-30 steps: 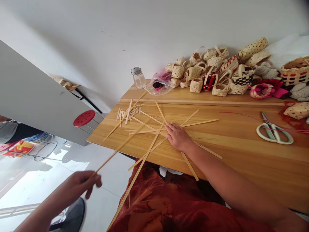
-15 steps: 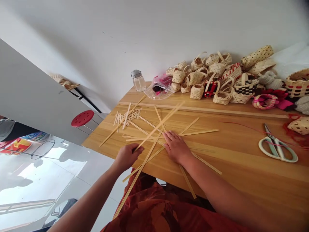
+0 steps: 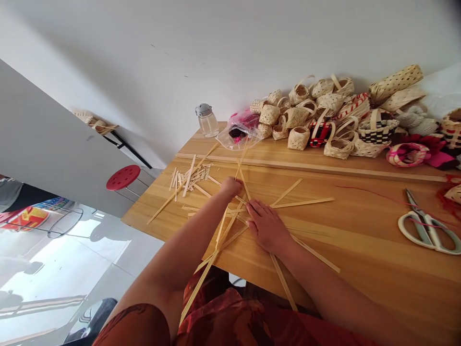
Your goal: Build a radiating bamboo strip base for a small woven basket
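Observation:
Several pale bamboo-like strips point(image 3: 315, 202) cross one another in a star shape on the wooden table point(image 3: 360, 226). My right hand point(image 3: 267, 223) lies flat over the right side of the crossing, fingers stretched forward and pressing on the strips. Just beyond the crossing, my left hand point(image 3: 232, 187) is closed on a thin strip point(image 3: 244, 154) that slants up and away, blurred at its far end. My left fingertips are mostly hidden behind the hand. One long strip point(image 3: 201, 288) runs off the table's front edge toward my lap.
Short strip offcuts point(image 3: 190, 177) lie at the left. White-handled scissors point(image 3: 428, 230) rest at the right beside red thread point(image 3: 374, 192). Many small woven baskets point(image 3: 298, 138) line the wall, with a plastic bag point(image 3: 239, 130) and a glass jar point(image 3: 208, 122). A red stool point(image 3: 123, 177) stands left.
My left hand has moved forward and right, from the table's front edge to beyond the crossing, swinging the held strip more upright. My right hand stays on the strips.

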`<state>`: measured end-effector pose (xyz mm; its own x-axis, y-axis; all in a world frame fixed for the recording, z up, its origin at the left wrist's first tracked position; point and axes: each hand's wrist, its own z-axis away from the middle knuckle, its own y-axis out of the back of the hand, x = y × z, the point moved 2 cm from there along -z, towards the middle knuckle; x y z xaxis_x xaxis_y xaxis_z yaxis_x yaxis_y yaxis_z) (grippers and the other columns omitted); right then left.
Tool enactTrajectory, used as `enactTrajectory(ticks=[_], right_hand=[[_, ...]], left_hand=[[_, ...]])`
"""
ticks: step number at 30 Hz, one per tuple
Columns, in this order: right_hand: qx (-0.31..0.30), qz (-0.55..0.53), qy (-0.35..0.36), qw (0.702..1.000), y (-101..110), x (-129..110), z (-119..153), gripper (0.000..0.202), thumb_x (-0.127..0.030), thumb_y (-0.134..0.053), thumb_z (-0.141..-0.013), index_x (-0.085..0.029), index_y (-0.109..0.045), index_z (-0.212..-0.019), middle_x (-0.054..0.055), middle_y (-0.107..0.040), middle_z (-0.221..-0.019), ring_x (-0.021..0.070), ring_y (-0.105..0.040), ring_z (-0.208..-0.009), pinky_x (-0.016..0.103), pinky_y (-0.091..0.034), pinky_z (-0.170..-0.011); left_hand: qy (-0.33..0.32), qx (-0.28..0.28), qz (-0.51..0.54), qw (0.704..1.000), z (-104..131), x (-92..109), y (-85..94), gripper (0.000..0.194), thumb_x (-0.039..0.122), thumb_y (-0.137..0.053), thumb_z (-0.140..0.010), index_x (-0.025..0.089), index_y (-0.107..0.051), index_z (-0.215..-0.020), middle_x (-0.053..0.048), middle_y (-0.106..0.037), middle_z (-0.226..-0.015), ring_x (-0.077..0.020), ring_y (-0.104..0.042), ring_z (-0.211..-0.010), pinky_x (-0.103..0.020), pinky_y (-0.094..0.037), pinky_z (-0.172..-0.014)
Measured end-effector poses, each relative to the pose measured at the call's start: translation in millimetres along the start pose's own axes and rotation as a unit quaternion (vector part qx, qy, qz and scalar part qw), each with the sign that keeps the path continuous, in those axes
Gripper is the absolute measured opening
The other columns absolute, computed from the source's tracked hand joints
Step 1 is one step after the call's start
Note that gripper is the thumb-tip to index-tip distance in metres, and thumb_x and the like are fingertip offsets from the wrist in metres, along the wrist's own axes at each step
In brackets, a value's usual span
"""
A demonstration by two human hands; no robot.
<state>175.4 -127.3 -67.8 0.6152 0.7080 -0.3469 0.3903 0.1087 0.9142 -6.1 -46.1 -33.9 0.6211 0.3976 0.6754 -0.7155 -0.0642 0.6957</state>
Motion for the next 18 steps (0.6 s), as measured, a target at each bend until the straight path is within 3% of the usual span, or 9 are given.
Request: enactTrajectory(ticks=[4,6,8,11,13,16,18], right_hand=[[0.006,-0.001,-0.001,1.0,-1.1,0.0,0.1,0.051,-0.031,-0.043,-0.101,-0.016,-0.046,-0.15,0.011,-0.043,-0.158,0.0283,-0.036,-0.147,0.05,-0.032,-0.119],[0.009,0.002,0.004,1.0,-1.0,0.2,0.3,0.051,-0.03,-0.044,-0.101,-0.014,-0.047,-0.149,0.012,-0.044,-0.157,0.0283,-0.036,-0.147,0.049,-0.031,-0.119],[0.011,0.005,0.008,1.0,-0.5,0.3,0.5,0.051,-0.03,-0.044,-0.101,-0.012,-0.047,-0.149,0.012,-0.044,-0.157,0.0286,-0.037,-0.146,0.048,-0.031,-0.12],[0.011,0.01,0.015,1.0,0.3,-0.1,0.9,0.052,-0.031,-0.042,-0.102,-0.01,-0.047,-0.15,0.014,-0.044,-0.157,0.0293,-0.037,-0.146,0.048,-0.03,-0.12],[0.013,0.014,0.021,1.0,0.3,-0.5,0.8,0.053,-0.032,-0.042,-0.102,-0.009,-0.047,-0.15,0.015,-0.044,-0.157,0.0299,-0.037,-0.146,0.049,-0.03,-0.12],[0.016,0.018,0.019,1.0,-0.8,0.0,0.3,0.053,-0.033,-0.043,-0.102,-0.009,-0.047,-0.149,0.016,-0.045,-0.156,0.0308,-0.038,-0.145,0.049,-0.032,-0.119],[0.022,0.019,0.018,0.999,-2.0,0.9,0.0,0.052,-0.032,-0.043,-0.102,-0.011,-0.048,-0.149,0.015,-0.047,-0.155,0.0305,-0.039,-0.145,0.049,-0.033,-0.119]], left_hand=[[0.028,-0.012,-0.014,0.999,22.7,4.8,18.1,0.021,0.01,-0.055,-0.085,0.009,-0.07,-0.099,-0.008,-0.073,-0.083,-0.0104,-0.062,-0.054,-0.022,-0.043,-0.054],[0.011,-0.009,-0.02,1.0,47.5,1.3,33.6,0.017,0.017,-0.055,-0.088,0.013,-0.069,-0.096,-0.004,-0.073,-0.085,-0.009,-0.063,-0.055,-0.021,-0.043,-0.054],[-0.003,-0.013,-0.037,0.999,83.8,-10.3,50.7,0.02,0.03,-0.058,-0.088,0.014,-0.067,-0.081,-0.002,-0.07,-0.074,-0.0104,-0.062,-0.052,-0.021,-0.041,-0.052],[-0.005,-0.074,-0.1,0.992,157.1,-43.1,71.2,0.03,0.04,-0.052,-0.09,0.018,-0.066,-0.076,0.0,-0.068,-0.066,-0.0126,-0.062,-0.052,-0.023,-0.04,-0.053],[0.02,-0.055,-0.172,0.983,210.1,-72.2,79.9,0.036,0.046,-0.049,-0.091,0.02,-0.066,-0.074,0.0,-0.067,-0.064,-0.015,-0.062,-0.057,-0.024,-0.039,-0.056],[0.069,-0.036,-0.225,0.971,277.1,-118.3,76.1,0.045,0.053,-0.043,-0.093,0.022,-0.064,-0.067,-0.002,-0.068,-0.064,-0.0182,-0.062,-0.063,-0.026,-0.038,-0.061],[0.114,-0.041,-0.194,0.973,305.8,-145.7,63.6,0.039,0.052,-0.045,-0.092,0.025,-0.071,-0.08,-0.003,-0.075,-0.079,-0.02,-0.067,-0.074,-0.026,-0.042,-0.067]])
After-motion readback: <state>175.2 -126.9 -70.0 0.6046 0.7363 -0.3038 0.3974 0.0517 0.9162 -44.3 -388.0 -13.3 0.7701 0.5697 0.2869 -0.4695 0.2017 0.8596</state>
